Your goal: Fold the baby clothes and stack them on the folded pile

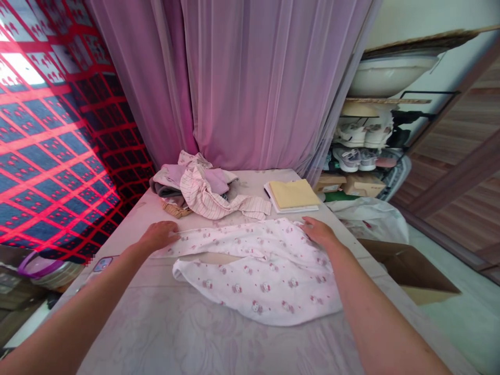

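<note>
A white baby garment [253, 276] with a small pink animal print lies spread on a pale patterned bed or table top [195, 333]. My left hand [158, 235] is at the garment's left end, with its fingers on the cloth. My right hand [319, 233] lies with spread fingers on the upper right edge. A stretch of the top layer runs straight between my hands. Beyond them sit a rumpled heap of striped and lilac clothes [203, 187] and a yellow folded item on white sheets [292, 194].
A sheer purple curtain [242, 78] hangs behind the surface. A red-and-navy checked cloth [50, 156] hangs at left. On the right are a shoe rack with sneakers [351, 159], a white plastic bag [371, 221], and an open cardboard box [410, 271] near the edge.
</note>
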### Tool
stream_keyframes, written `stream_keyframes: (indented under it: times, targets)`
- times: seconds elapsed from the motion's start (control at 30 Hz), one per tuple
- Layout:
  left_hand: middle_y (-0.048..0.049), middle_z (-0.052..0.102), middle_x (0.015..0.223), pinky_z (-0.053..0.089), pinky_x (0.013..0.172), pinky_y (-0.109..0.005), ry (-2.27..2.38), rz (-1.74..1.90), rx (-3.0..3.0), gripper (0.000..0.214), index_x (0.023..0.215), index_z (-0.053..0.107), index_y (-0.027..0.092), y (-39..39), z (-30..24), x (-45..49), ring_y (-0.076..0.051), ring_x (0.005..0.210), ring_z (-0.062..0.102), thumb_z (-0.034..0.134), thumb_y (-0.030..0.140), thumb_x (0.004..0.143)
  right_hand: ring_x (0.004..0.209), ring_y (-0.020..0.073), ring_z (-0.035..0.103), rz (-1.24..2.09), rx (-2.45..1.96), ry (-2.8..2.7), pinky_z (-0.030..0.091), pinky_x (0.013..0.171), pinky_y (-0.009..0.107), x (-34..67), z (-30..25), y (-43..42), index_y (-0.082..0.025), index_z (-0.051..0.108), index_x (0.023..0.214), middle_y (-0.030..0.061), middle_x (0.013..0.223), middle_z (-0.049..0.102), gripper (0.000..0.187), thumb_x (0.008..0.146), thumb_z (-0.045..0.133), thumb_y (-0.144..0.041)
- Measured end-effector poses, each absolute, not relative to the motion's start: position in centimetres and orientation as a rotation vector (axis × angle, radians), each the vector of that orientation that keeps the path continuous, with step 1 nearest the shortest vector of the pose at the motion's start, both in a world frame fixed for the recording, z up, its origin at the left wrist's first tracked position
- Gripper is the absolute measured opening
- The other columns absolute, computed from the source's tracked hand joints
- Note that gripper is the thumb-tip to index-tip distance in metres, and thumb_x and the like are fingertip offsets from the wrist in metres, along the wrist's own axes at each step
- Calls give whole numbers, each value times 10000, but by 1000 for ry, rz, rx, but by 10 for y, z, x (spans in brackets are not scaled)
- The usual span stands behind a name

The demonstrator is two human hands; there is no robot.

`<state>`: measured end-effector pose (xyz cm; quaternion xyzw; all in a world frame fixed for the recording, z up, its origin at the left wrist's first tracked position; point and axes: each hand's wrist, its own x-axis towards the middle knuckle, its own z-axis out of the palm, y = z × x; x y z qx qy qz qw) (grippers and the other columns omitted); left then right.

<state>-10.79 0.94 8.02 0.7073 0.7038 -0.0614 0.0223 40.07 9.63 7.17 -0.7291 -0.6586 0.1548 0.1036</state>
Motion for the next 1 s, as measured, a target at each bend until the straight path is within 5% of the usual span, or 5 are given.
stream_keyframes:
  times: [0.2, 0.37, 0.57, 0.8, 1.0]
  targets:
    - [-47, 706, 805, 417, 690, -298, 2270, -148, 2207, 262, 941, 600, 250, 0, 104, -108, -232, 785, 653, 390, 384, 861, 817, 229, 640, 352, -2231, -2090, 424, 649, 285, 422, 84, 99, -210, 731, 858, 67, 920, 722, 296, 821, 544, -436]
    - [-93, 708, 873, 428, 649, -328, 2526, -62, 2023, 321, 1021, 581, 215, 8, 113, -106, -281, 801, 660, 354, 398, 888, 915, 256, 643, 102, -2322, -1884, 459, 728, 316, 416, 81, 110, -212, 701, 1037, 97, 1029, 701, 326, 838, 554, -423]
    - [-138, 608, 1266, 386, 989, -437, 2503, 206, 2152, 348, 1135, 592, 177, 12, 88, -78, -299, 1190, 535, 422, 214, 834, 986, 228, 635, 73, -2216, -1820, 466, 844, 310, 387, 66, 96, -177, 591, 1271, 134, 1240, 604, 440, 849, 520, -279]
    - [-43, 713, 1088, 517, 855, -337, 1683, 436, 1659, 584, 1101, 654, 231, -50, 86, -51, -259, 1011, 645, 369, 672, 846, 781, 192, 657, 427, -1876, -1830, 496, 752, 300, 382, 52, 40, -252, 722, 952, 29, 938, 727, 288, 825, 490, -364]
    - [-70, 649, 1253, 439, 987, -380, 1384, 385, 1493, 733, 1363, 481, 261, -86, 101, -75, -269, 1169, 571, 436, 727, 798, 806, 219, 666, 495, -1851, -1736, 503, 771, 331, 400, 46, 7, -244, 730, 904, 40, 966, 742, 328, 773, 490, -426]
